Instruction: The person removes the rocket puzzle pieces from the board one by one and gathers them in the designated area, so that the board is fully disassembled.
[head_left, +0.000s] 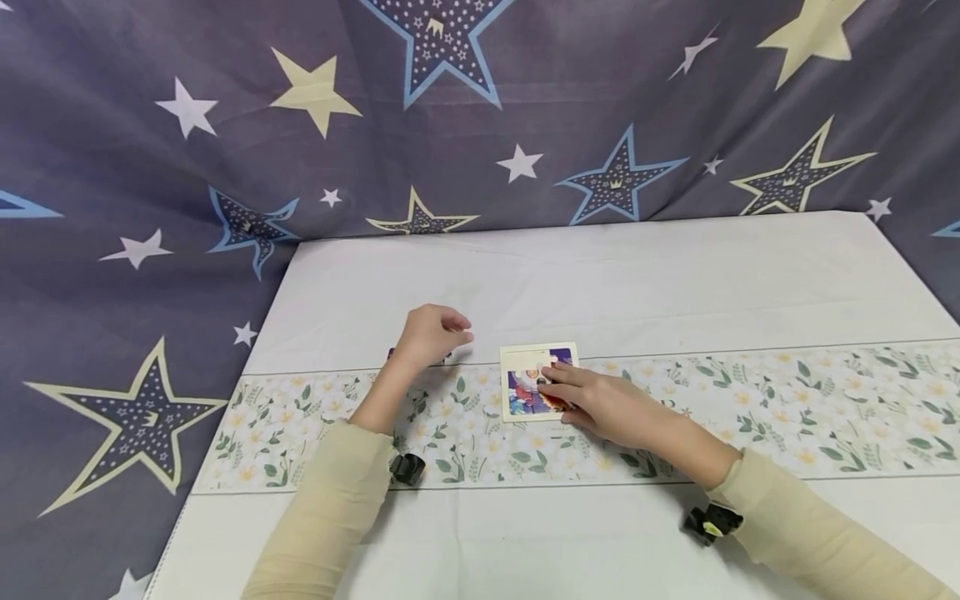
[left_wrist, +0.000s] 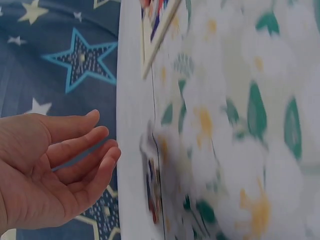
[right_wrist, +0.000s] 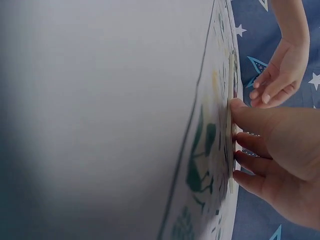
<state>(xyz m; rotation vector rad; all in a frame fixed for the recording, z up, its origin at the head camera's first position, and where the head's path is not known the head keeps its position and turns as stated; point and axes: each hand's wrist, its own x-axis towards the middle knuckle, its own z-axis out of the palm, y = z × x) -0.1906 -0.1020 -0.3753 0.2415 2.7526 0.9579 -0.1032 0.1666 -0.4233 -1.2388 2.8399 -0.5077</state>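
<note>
A small square picture puzzle (head_left: 522, 402) with a cream border lies on the table, a bare cream patch showing at its upper left. My right hand (head_left: 611, 406) rests over its right side, fingertips touching the picture. Seen from the right wrist, the thumb and fingers of that right hand (right_wrist: 280, 155) meet the board's thin edge (right_wrist: 231, 186). Left of the puzzle, my left hand (head_left: 435, 335) hovers with loosely bent fingers and nothing between them. A colourful puzzle piece (left_wrist: 153, 192) lies below it in the left wrist view, mostly hidden by the hand in the head view.
A floral band (head_left: 480, 454) runs across the white tablecloth (head_left: 600, 283). Behind and to the left hangs a dark star-patterned cloth (head_left: 247, 100). Each forearm has a black wrist device (head_left: 407, 469) on it.
</note>
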